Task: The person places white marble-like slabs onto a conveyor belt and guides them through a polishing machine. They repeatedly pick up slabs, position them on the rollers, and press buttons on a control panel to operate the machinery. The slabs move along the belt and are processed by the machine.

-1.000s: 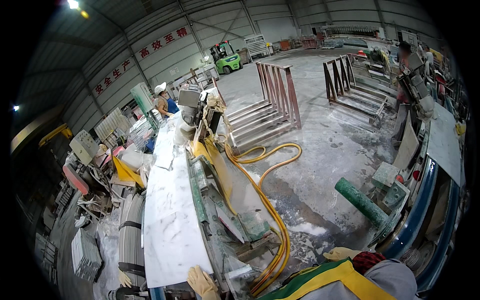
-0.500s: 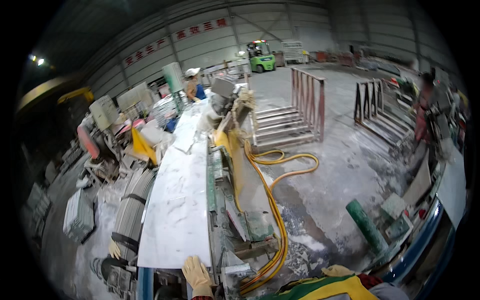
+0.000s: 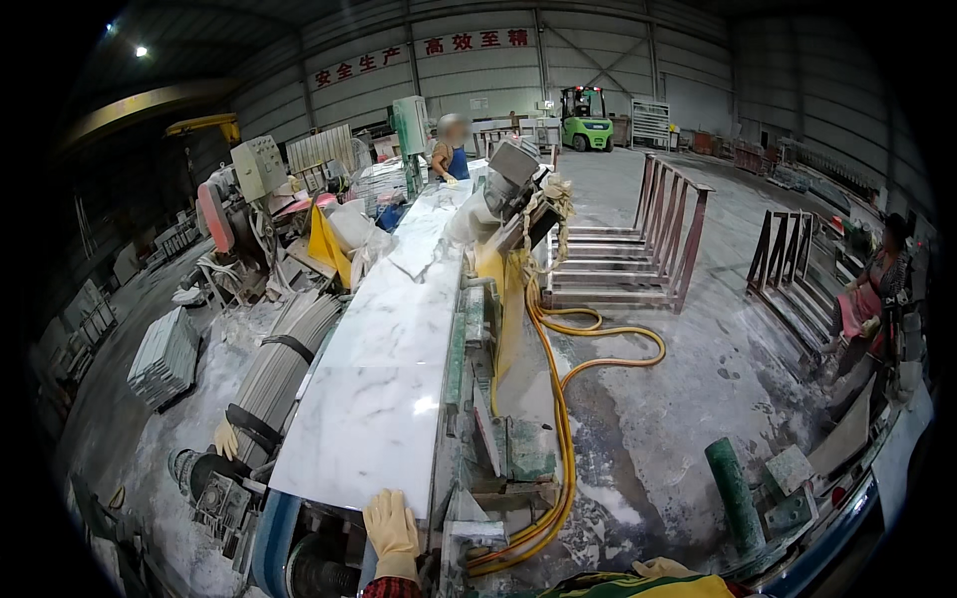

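Note:
A long white marble slab (image 3: 384, 369) lies on a cutting machine's bed and runs away from me. My left hand (image 3: 391, 526), in a pale yellow glove with a red checked cuff, rests flat on the slab's near end and holds nothing. My right hand (image 3: 658, 568), also gloved, shows only partly at the lower edge above a yellow-green garment, so its grip is unclear. The saw head (image 3: 513, 194) sits over the slab's far part. A person in blue (image 3: 451, 154) stands at the far end.
Yellow hoses (image 3: 558, 399) snake over the wet floor right of the machine. Metal A-frame racks (image 3: 663, 234) stand beyond. A green cylinder (image 3: 733, 493) stands at lower right. Grey slab stacks (image 3: 279, 369) lie left. Another person (image 3: 872, 289) sits at far right. A green forklift (image 3: 585, 120) is parked at the back.
The view has swung so the slab sits nearer the middle. My left hand has moved up onto the slab's near end.

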Motion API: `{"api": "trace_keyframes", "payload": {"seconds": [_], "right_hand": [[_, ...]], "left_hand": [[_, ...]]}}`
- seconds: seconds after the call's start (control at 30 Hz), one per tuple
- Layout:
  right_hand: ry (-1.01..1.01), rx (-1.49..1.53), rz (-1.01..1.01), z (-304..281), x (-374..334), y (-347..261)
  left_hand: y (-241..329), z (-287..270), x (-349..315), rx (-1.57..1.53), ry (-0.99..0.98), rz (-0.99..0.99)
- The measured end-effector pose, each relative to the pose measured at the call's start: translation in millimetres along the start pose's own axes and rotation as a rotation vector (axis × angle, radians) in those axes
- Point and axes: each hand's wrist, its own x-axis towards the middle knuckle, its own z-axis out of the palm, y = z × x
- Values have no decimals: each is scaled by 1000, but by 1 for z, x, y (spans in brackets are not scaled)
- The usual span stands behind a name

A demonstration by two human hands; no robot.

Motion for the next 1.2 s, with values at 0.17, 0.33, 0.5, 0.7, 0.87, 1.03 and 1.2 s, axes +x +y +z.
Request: {"api": "trace_keyframes", "payload": {"seconds": [0.17, 0.33, 0.5, 0.7, 0.87, 1.03, 1.2], "right_hand": [[-60, 218, 87, 24, 8, 14], [120, 155, -76, 28, 10, 15], [166, 225, -58, 11, 6, 2], [99, 254, 43, 32, 14, 11], [-136, 607, 481, 24, 27, 1], [-87, 889, 650, -9, 21, -16], [55, 762, 593, 11, 21, -15]], "left_hand": [[0, -1, -2, -7, -43, -25], [-1, -1, -3, -1, -29, 5], [2, -5, -6, 21, -86, -27], [-1, -3, -11, 30, -158, -76], [-6, 4, -17, 15, -87, -12], [-4, -3, -21, 32, 9, 61], [-4, -17, -21, -78, -232, 13]]}}
